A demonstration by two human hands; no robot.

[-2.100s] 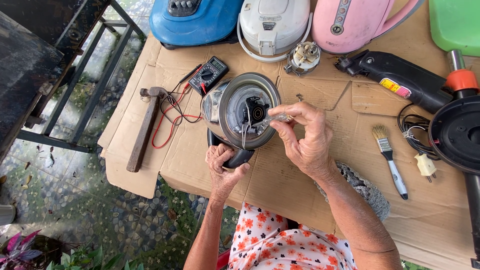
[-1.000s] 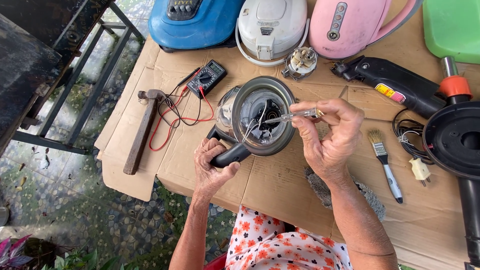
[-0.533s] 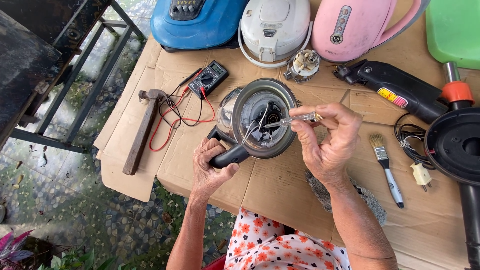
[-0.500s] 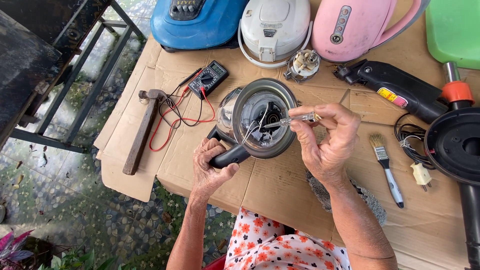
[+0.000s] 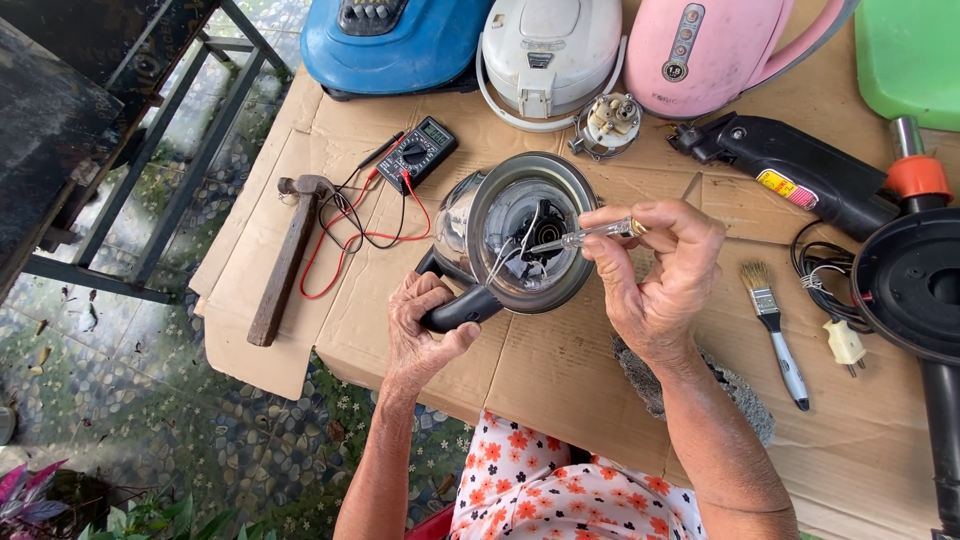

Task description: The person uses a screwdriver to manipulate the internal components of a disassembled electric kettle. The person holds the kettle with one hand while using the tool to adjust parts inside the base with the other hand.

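Head view | right hand (image 5: 665, 285) pinching slim clear-handled tester screwdriver (image 5: 585, 236), tip inside upturned steel kettle base (image 5: 520, 232) at frame centre | left hand (image 5: 425, 335) clamped on black handle (image 5: 462, 305) | best: brace kettle, keep tip square.

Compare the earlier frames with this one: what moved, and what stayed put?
The right hand drew back from over the kettle towards its right rim, tester screwdriver tip now inside. The left hand shifted up to grip the handle. Hammer, multimeter and brush stayed.
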